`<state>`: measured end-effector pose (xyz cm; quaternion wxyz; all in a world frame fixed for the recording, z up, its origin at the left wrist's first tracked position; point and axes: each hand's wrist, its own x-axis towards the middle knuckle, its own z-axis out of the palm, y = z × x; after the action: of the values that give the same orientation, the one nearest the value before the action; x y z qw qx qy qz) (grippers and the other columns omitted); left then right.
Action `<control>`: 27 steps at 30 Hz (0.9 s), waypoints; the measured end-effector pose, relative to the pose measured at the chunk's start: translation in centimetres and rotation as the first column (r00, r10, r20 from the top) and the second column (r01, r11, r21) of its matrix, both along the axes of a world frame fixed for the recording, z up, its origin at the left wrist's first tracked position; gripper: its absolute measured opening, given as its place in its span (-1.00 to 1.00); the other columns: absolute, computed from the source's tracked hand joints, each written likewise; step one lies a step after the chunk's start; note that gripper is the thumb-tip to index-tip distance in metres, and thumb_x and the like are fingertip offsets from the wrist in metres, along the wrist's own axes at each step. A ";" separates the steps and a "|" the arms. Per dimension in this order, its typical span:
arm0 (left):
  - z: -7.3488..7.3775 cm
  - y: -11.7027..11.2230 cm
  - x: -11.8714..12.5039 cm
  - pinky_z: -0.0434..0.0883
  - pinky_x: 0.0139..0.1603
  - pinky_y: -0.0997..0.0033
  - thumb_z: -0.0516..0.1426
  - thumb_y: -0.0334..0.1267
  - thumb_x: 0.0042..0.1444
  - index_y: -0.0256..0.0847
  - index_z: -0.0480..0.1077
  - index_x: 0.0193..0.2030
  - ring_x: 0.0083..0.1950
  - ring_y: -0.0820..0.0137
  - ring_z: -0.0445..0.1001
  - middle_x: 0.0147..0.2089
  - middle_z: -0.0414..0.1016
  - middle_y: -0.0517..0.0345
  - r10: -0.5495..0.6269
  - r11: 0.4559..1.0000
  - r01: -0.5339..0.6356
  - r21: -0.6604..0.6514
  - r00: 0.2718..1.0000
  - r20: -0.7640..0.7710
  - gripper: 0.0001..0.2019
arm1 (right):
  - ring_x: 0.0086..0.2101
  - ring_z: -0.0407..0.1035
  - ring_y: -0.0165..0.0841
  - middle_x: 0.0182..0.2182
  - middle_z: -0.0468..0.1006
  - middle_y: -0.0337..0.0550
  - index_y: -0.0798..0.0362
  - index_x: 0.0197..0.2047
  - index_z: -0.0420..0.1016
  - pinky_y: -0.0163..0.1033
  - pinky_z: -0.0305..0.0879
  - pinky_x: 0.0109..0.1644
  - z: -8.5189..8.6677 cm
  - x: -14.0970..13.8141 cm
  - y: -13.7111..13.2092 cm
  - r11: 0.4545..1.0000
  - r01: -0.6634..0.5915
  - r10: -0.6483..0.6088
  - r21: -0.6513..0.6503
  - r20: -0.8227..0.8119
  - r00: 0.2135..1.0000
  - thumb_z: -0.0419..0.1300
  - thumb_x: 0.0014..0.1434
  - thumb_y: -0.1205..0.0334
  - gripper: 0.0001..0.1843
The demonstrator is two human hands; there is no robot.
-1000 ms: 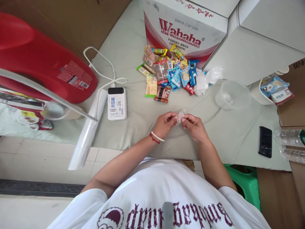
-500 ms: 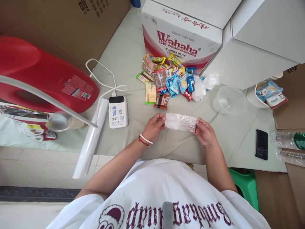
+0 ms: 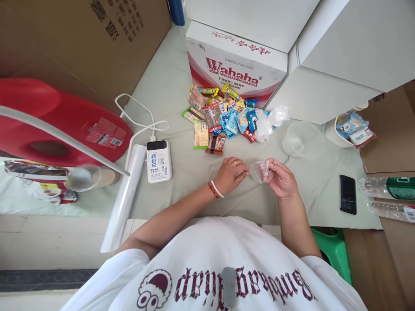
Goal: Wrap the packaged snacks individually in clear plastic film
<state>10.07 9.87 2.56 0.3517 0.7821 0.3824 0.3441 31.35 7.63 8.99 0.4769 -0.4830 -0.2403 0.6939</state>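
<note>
My right hand (image 3: 281,178) is closed on a small clear plastic bag (image 3: 260,169), crumpled between its fingertips. My left hand (image 3: 231,174), with a ring and bead bracelets, lies palm down on the grey cloth just left of the bag, fingers bent and close together; whether its fingertips touch the bag is unclear. A heap of several wrapped snacks (image 3: 223,119) lies beyond both hands, in front of the red and white Wahaha carton (image 3: 236,69).
A clear plastic cup (image 3: 300,139) and loose clear bags (image 3: 267,123) sit right of the snacks. White power bank (image 3: 158,160) with cable and a plastic roll (image 3: 123,198) lie left. Black phone (image 3: 348,194), water bottles (image 3: 385,188), a white bowl of snacks (image 3: 348,127) right. Red jug (image 3: 65,121) far left.
The bag was stretched flat between both hands half a second ago. Now it is bunched up in my right hand, and my left hand has dropped palm down beside it.
</note>
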 end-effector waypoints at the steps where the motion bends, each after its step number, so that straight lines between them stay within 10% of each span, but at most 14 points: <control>1: 0.0 0.0 -0.2 0.40 0.12 0.10 0.07 -0.16 0.37 -0.15 0.49 -0.21 -0.04 0.22 0.50 -0.19 0.57 0.02 0.024 0.998 -0.020 -0.063 0.998 0.054 -0.78 | -0.56 0.32 -0.50 -0.52 0.49 -0.25 0.07 -0.40 0.53 -0.41 0.35 -0.54 0.0 0.2 -0.1 1.000 0.030 -0.030 0.001 -0.007 1.000 0.45 -0.03 0.17 -0.78; 8: 2.3 -1.5 0.8 0.42 0.24 0.11 0.32 0.13 0.11 -0.14 0.43 0.00 0.15 0.20 0.50 0.10 0.52 -0.06 0.028 0.923 0.145 -0.356 0.898 0.438 -0.53 | -0.47 0.41 -0.41 -0.48 0.52 -0.22 0.00 -0.37 0.49 -0.29 0.50 -0.39 -0.2 -1.1 -0.6 1.000 0.006 -0.004 -0.026 0.092 0.996 0.43 0.04 0.09 -0.76; 15: 1.9 -1.4 0.2 0.47 -0.02 0.29 0.24 0.23 0.18 -0.20 0.48 -0.25 -0.12 0.31 0.60 -0.18 0.63 0.04 0.244 0.754 0.168 -0.635 0.826 0.508 -0.54 | -0.57 0.25 -0.48 -0.51 0.49 -0.23 0.03 -0.44 0.47 -0.40 0.16 -0.63 0.4 -0.3 0.5 0.995 -0.085 0.094 -0.054 0.209 0.973 0.43 -0.05 0.10 -0.74; 23: 0.9 -1.1 0.4 0.37 -0.28 0.40 0.08 0.22 0.33 -0.12 0.29 -0.25 -0.45 0.42 0.44 -0.49 0.42 0.28 0.604 0.735 -0.339 -0.588 0.721 0.339 -0.58 | -0.05 0.44 -0.27 -0.04 0.57 -0.11 -0.07 -0.10 0.53 -0.21 0.47 -0.05 -1.4 -4.0 -0.1 0.990 -0.028 -0.030 0.142 0.390 0.920 0.43 0.02 -0.24 -0.48; 27: 0.8 -0.5 -0.4 0.30 -0.35 0.39 0.03 0.18 0.38 -0.08 0.29 -0.23 -0.51 0.40 0.35 -0.54 0.33 0.32 0.657 0.715 -0.455 -0.531 0.697 0.288 -0.63 | -0.25 0.42 -0.34 -0.27 0.58 -0.18 -0.03 -0.23 0.52 -0.22 0.42 -0.11 -3.8 -5.7 -1.2 0.994 -0.036 -0.021 0.104 0.501 0.865 0.46 0.01 -0.08 -0.61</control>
<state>9.70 9.34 3.32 0.4661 0.4252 0.5766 0.5191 25.62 6.39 5.17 0.4214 -0.6186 -0.3955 0.5323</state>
